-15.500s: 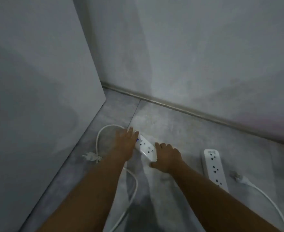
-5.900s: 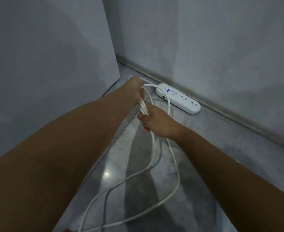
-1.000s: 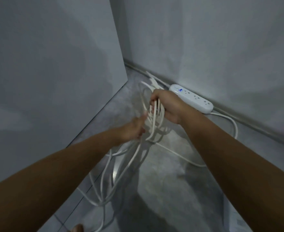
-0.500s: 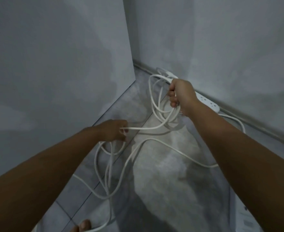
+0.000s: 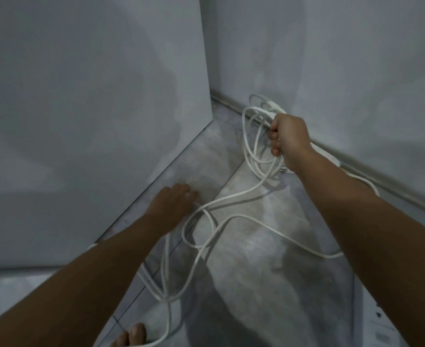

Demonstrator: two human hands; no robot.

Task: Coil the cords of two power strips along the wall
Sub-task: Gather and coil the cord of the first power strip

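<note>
Near the far corner of the floor (image 5: 256, 246), where the skirting runs along the right-hand wall (image 5: 356, 71), the right hand (image 5: 287, 140) is holding a bundle of loops (image 5: 254, 136) of the white cord (image 5: 234, 196). Its fingers are curling shut around several turns at once, which is probably keeping the finished turns from springing open while more cord is being fed in. The hand is hovering just in front of the power strip (image 5: 327, 156), whose white body is lying against the skirting and mostly hiding behind the wrist and forearm, so the coil is being built close to where it should end up.

The left hand (image 5: 171, 205) is reaching low over the floor beside the foot of the left-hand panel (image 5: 93, 121), fingers extended and close together, gripping nothing. Its fingertips are lying just beside a slack run of cord, so it seems to be going for the next length to bring up to the bundle.

The cord is looking thin, white, round and fairly stiff: the loops are holding open curves rather than collapsing. Beyond the held turns it is sprawling in crossing bights across the middle of the floor, toward the near edge, passing a bare foot (image 5: 131, 336). A good deal of cord is lying loose, so this coil seems partway done.
</note>
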